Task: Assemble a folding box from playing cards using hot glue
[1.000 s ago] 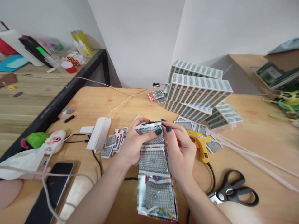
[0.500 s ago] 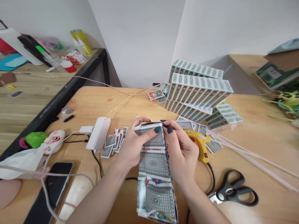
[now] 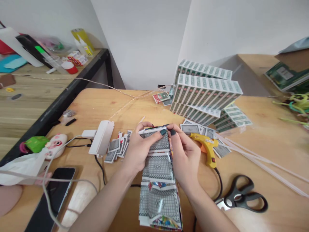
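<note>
Both hands grip the far end of a long strip of joined playing cards (image 3: 158,174) that runs toward me over the wooden table (image 3: 265,141). My left hand (image 3: 138,145) wraps the strip's left edge, its thumb pressed on the top card. My right hand (image 3: 183,151) pinches the right edge at the top corner, thumb meeting the left thumb. A yellow glue gun (image 3: 206,146) lies just right of my right hand. Loose cards (image 3: 118,146) are fanned out beside my left hand.
Stacked card boxes (image 3: 205,95) stand at the back. Black scissors (image 3: 243,198) and clear glue sticks (image 3: 260,161) lie to the right. A white power adapter (image 3: 101,137), cables, a phone (image 3: 51,196) and a green toy (image 3: 37,143) are on the left.
The strip's near end has crumpled and slid slightly left. My right thumb has closed in on the top corner; both hands keep their grip.
</note>
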`<state>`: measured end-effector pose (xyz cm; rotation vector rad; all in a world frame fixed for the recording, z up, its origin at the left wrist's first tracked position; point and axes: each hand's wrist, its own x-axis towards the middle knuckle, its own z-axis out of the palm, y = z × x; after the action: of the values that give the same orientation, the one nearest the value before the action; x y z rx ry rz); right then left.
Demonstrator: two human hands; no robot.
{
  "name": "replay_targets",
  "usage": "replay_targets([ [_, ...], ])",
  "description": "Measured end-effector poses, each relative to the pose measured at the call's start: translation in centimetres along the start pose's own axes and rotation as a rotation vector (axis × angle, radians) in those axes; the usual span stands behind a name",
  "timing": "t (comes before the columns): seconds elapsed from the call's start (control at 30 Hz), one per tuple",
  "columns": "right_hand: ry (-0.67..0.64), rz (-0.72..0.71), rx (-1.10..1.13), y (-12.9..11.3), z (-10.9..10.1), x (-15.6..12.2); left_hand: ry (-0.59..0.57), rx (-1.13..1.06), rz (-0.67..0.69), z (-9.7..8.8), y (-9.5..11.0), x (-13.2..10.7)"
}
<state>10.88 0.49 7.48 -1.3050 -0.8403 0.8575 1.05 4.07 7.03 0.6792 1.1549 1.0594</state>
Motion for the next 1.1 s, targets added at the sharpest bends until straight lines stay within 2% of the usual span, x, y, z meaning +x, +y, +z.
replay_targets([
  [0.2,0.071,0.161,-0.014,1.0,0.2,0.6,0.054,-0.036,-0.099,0.2,-0.8,0.9],
  [0.4,0.053,0.185,-0.011,1.1,0.2,0.9,0.081,-0.017,-0.077,0.3,-0.5,0.9],
  [0.63,0.058,0.288,0.022,0.9,0.3,1.3,0.101,-0.033,-0.071,0.4,-0.6,0.9],
  [0.97,0.059,0.39,0.225,1.2,0.3,1.6,0.086,-0.053,-0.061,0.3,-0.8,1.0],
  [1.1,0.061,0.408,0.234,1.3,0.2,1.5,0.087,-0.044,-0.06,0.3,-0.7,1.0],
])
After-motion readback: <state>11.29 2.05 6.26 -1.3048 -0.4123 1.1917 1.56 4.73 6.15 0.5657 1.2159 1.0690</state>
